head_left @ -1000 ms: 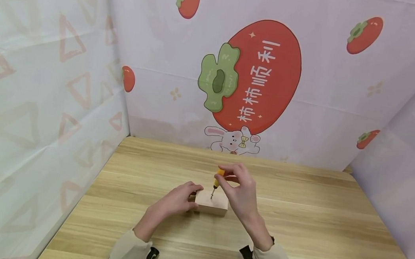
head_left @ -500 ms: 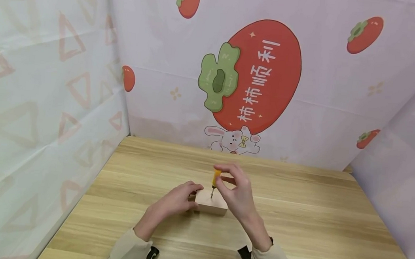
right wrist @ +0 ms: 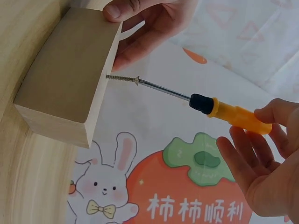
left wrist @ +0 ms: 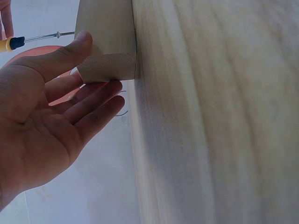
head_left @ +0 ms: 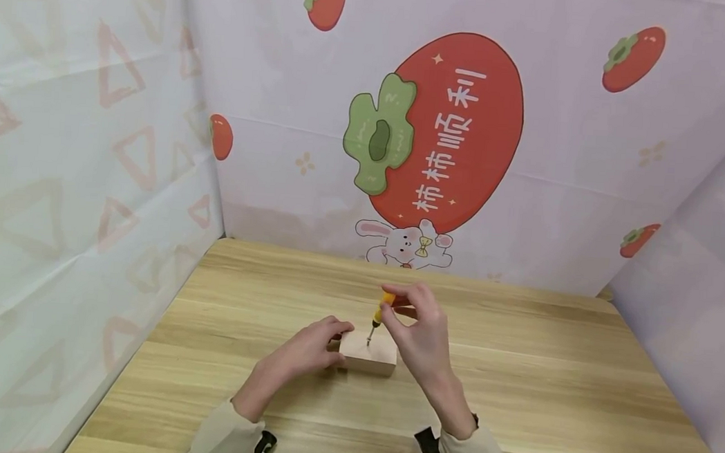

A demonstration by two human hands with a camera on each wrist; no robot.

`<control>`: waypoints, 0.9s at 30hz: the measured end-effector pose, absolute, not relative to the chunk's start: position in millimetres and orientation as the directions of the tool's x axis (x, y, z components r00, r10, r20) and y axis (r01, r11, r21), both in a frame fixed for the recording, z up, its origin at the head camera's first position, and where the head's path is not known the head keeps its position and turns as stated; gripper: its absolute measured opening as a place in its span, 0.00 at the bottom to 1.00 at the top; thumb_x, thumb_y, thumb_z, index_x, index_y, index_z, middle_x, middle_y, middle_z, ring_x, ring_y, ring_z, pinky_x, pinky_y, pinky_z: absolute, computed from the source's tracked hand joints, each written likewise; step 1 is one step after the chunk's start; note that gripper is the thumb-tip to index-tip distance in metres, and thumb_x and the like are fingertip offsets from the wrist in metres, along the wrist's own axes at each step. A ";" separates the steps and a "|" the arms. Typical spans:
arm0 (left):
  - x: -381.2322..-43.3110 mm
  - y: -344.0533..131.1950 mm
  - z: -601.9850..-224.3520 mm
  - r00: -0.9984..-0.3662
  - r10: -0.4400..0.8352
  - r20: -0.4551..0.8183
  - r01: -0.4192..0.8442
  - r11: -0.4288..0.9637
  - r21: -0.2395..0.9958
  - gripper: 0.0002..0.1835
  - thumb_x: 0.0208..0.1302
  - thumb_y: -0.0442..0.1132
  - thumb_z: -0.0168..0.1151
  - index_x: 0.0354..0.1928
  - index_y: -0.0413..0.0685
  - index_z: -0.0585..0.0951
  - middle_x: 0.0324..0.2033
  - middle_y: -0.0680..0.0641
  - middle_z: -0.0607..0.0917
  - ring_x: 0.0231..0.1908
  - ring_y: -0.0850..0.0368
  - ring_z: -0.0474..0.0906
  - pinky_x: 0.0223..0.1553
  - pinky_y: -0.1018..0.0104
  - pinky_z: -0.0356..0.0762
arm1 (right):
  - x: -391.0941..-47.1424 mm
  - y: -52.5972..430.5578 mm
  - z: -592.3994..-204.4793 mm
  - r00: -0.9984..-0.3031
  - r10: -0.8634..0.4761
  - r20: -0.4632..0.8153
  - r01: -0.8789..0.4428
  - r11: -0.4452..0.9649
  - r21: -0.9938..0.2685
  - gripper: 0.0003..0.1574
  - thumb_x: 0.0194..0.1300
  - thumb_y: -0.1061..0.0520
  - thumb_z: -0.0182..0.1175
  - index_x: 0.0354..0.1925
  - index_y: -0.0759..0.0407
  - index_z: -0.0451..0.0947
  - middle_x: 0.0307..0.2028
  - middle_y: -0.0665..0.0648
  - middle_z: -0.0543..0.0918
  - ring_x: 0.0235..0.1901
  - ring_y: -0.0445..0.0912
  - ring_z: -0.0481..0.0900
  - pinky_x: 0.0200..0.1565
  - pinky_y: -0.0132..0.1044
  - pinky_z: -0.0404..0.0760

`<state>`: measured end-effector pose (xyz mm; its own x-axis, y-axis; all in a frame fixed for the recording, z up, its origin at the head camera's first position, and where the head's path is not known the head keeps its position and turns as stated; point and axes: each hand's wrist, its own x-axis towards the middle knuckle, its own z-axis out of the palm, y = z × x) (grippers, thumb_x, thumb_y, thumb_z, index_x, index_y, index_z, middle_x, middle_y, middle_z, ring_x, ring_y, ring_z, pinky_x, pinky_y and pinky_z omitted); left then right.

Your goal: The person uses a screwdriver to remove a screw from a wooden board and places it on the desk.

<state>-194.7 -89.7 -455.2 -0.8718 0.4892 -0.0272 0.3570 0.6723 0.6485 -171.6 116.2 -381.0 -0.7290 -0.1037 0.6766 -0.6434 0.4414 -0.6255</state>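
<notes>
A pale wooden block (head_left: 368, 355) lies on the table, with a screw (right wrist: 122, 78) standing up from its top face, most of its thread showing. My left hand (head_left: 308, 351) grips the block's left end, thumb (left wrist: 83, 42) on the near side and fingers round the far side. In my right hand (head_left: 421, 334), thumb and fingertips pinch the end of a yellow-handled screwdriver (right wrist: 238, 116) with a black collar. The screwdriver leans a little to the right, and its shaft (right wrist: 163, 88) meets the screw head, in line with the screw.
The wood-grain table (head_left: 546, 376) reaches back to a printed cloth wall (head_left: 277, 200) with persimmons and a rabbit. Another cloth (head_left: 75, 236) hangs along the left side, and a pale one (head_left: 702, 275) along the right. Black straps sit at both wrists.
My right hand and the screwdriver handle shifted left, then back right, so the screwdriver leans right again. The left hand stays on the block. The whole view has shifted slightly.
</notes>
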 end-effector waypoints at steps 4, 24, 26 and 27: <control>-195.3 -91.6 -455.3 -0.873 0.486 -0.023 0.360 0.678 0.641 0.30 0.60 0.41 0.72 0.64 0.42 0.76 0.51 0.46 0.80 0.54 0.49 0.79 0.56 0.51 0.78 | -171.8 113.7 -381.2 -0.738 -0.117 0.665 -0.642 0.426 -0.638 0.18 0.58 0.71 0.66 0.45 0.57 0.84 0.38 0.54 0.81 0.36 0.46 0.84 0.39 0.38 0.87; -195.2 -90.4 -450.7 -0.867 0.498 -0.026 0.363 0.666 0.652 0.30 0.60 0.40 0.72 0.63 0.41 0.76 0.51 0.44 0.80 0.54 0.47 0.79 0.56 0.51 0.78 | -165.9 107.8 -380.8 -0.712 -0.149 0.686 -0.677 0.403 -0.616 0.18 0.57 0.69 0.70 0.46 0.55 0.86 0.41 0.53 0.81 0.36 0.46 0.84 0.37 0.32 0.86; -194.6 -90.5 -451.3 -0.867 0.498 -0.027 0.361 0.664 0.655 0.30 0.60 0.40 0.72 0.63 0.41 0.76 0.51 0.44 0.80 0.54 0.47 0.79 0.56 0.51 0.78 | -164.9 107.7 -380.3 -0.706 -0.156 0.691 -0.683 0.409 -0.605 0.19 0.57 0.70 0.69 0.46 0.56 0.86 0.41 0.54 0.81 0.35 0.45 0.85 0.38 0.32 0.86; -194.6 -90.5 -451.6 -0.866 0.499 -0.026 0.361 0.662 0.657 0.30 0.60 0.40 0.72 0.63 0.41 0.76 0.51 0.44 0.80 0.54 0.47 0.79 0.56 0.51 0.78 | -164.6 107.7 -379.7 -0.707 -0.156 0.689 -0.681 0.411 -0.606 0.19 0.57 0.71 0.69 0.46 0.57 0.85 0.41 0.54 0.81 0.35 0.45 0.85 0.38 0.31 0.86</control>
<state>-194.6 -90.5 -451.6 -0.8665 0.4985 -0.0257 0.3612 0.6617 0.6570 -164.6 107.7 -379.7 -0.7075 -0.1564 0.6892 -0.6812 0.4105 -0.6061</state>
